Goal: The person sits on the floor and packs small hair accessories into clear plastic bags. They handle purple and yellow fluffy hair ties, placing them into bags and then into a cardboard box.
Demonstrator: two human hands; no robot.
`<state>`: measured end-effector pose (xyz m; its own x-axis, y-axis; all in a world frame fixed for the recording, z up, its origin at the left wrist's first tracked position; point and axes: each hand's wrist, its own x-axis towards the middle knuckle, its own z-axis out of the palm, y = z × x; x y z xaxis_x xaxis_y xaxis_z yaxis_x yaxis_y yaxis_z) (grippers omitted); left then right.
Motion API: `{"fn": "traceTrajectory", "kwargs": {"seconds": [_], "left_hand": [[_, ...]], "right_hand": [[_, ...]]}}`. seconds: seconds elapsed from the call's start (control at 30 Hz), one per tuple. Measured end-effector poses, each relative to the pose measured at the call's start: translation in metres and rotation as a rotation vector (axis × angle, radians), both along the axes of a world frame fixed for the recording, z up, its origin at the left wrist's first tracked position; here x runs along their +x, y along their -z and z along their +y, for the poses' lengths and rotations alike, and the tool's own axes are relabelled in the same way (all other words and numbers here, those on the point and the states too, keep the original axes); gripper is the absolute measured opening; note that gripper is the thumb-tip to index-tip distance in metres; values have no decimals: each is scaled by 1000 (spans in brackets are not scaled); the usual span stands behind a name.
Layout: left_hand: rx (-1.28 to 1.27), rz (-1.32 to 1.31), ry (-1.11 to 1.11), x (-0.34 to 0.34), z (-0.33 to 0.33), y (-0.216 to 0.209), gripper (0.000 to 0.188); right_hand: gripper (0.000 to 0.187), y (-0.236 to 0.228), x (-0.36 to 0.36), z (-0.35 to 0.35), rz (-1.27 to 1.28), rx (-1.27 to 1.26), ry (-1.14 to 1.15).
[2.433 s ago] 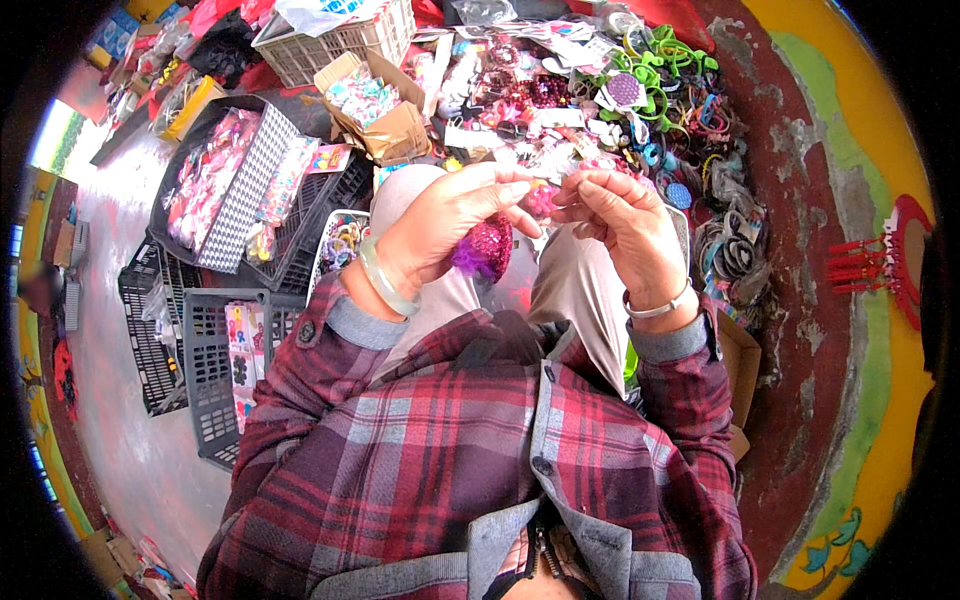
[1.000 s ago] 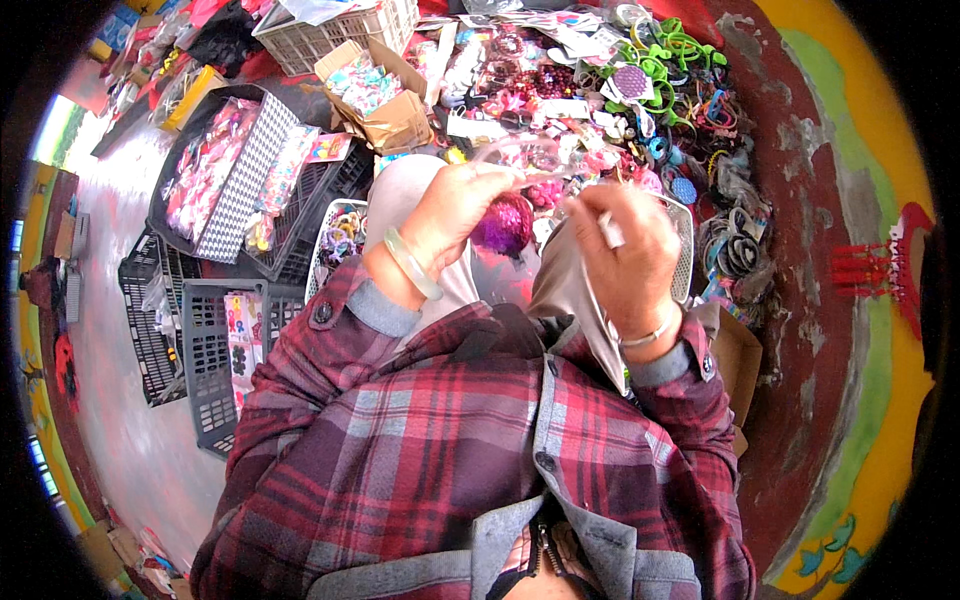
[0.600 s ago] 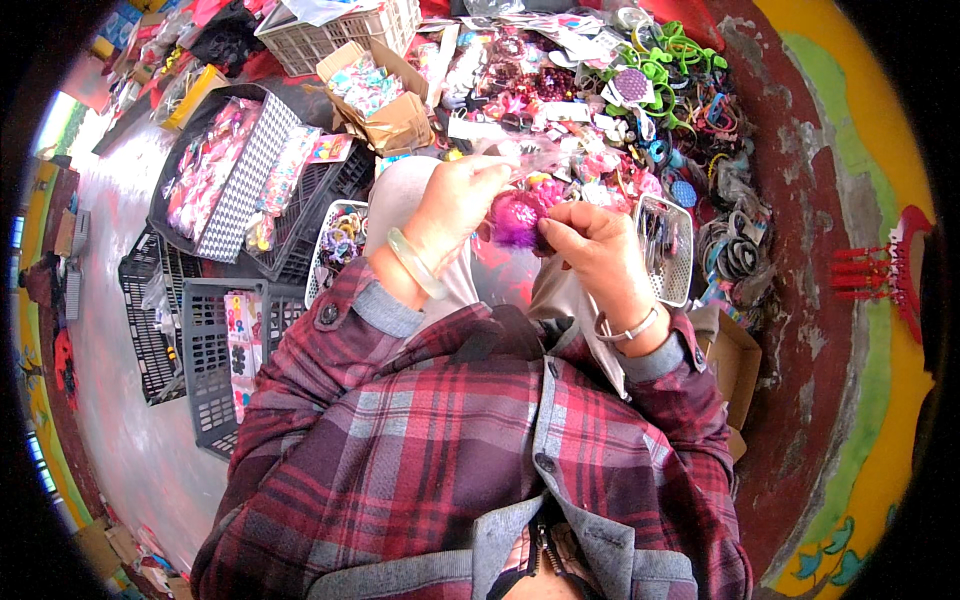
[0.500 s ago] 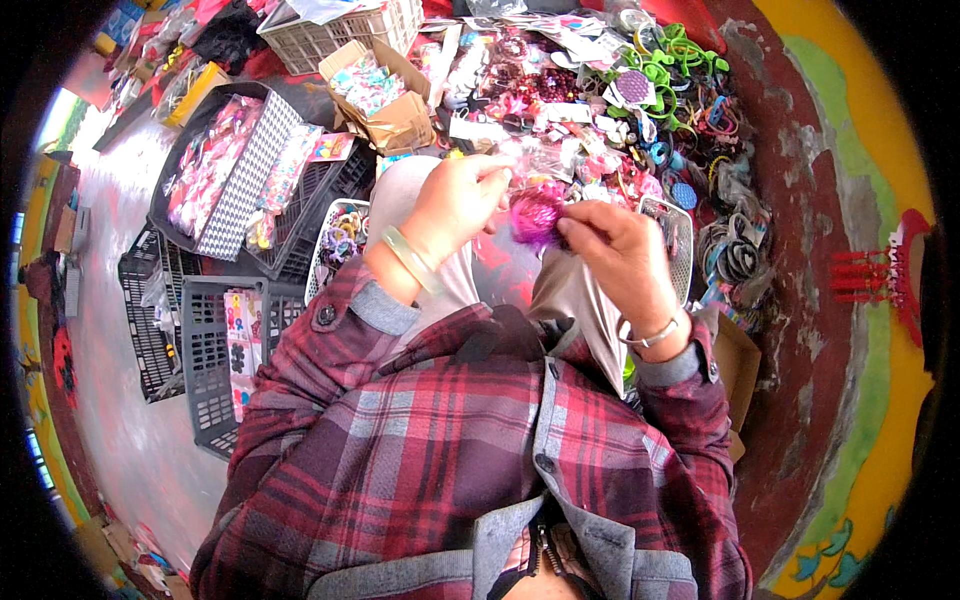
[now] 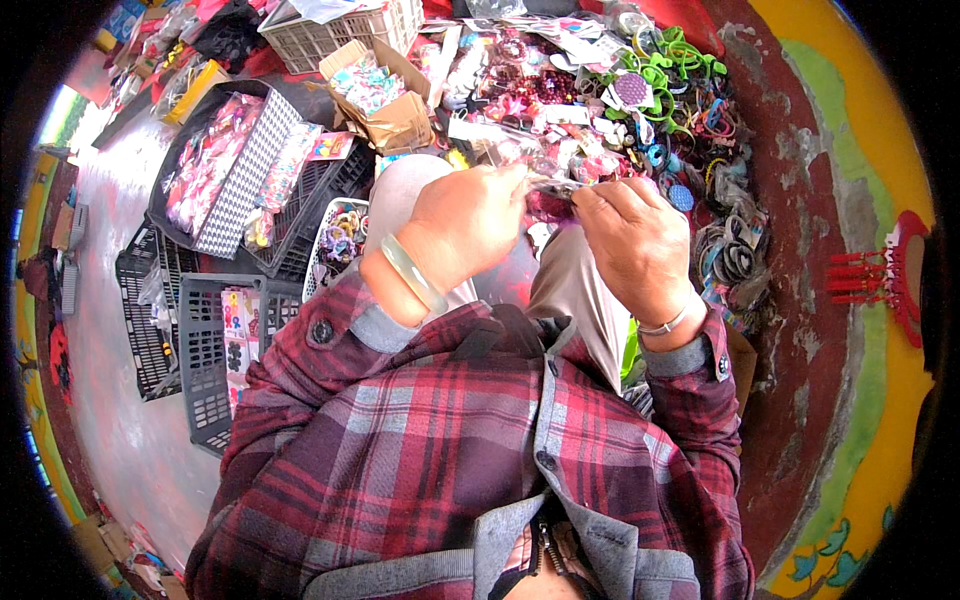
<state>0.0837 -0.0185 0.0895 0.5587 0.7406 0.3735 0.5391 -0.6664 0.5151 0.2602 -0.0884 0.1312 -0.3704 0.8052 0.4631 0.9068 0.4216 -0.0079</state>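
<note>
Above my lap, my left hand and my right hand are both closed, fingertips a short way apart. Between them stretches a crinkled clear plastic bag, pinched at each side. A dark magenta, shiny tuft-like thing hangs at the bag, just below my fingertips; whether it is inside or behind the plastic I cannot tell. My fingers partly hide both. Just beyond lies a heap of hair accessories, with green bands and a round purple piece.
On my left stand a white basket of hair ties, a grey crate and a black bin of pink packets. An open cardboard box sits ahead, a beige crate behind it. A painted wall curves along my right.
My right hand has come up and closer to my left, bringing the magenta tuft between both hands. Clear plastic now stretches between my fingertips, and the tuft is more covered.
</note>
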Motion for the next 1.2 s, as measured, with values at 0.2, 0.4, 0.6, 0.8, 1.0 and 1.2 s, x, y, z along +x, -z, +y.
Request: {"fn": "traceTrajectory", "kwargs": {"seconds": [0.2,0.4,0.6,0.8,1.0,1.2], "left_hand": [[-69,165,79,3,-5,-5,26],[-31,77,106,1,-7,-3,28],[-75,86,106,2,-12,-10,28],[-59,169,131,4,-14,-12,29],[3,90,164,6,-16,-5,33],[-56,-490,44,-7,-4,-12,52]], "right_hand": [[16,5,1,8,14,136,-69],[12,6,0,4,155,30,-69],[15,10,-1,6,109,11,-85],[21,10,-5,2,494,-265,25],[17,18,4,7,472,-282,20],[16,31,25,9,1172,-571,153]]}}
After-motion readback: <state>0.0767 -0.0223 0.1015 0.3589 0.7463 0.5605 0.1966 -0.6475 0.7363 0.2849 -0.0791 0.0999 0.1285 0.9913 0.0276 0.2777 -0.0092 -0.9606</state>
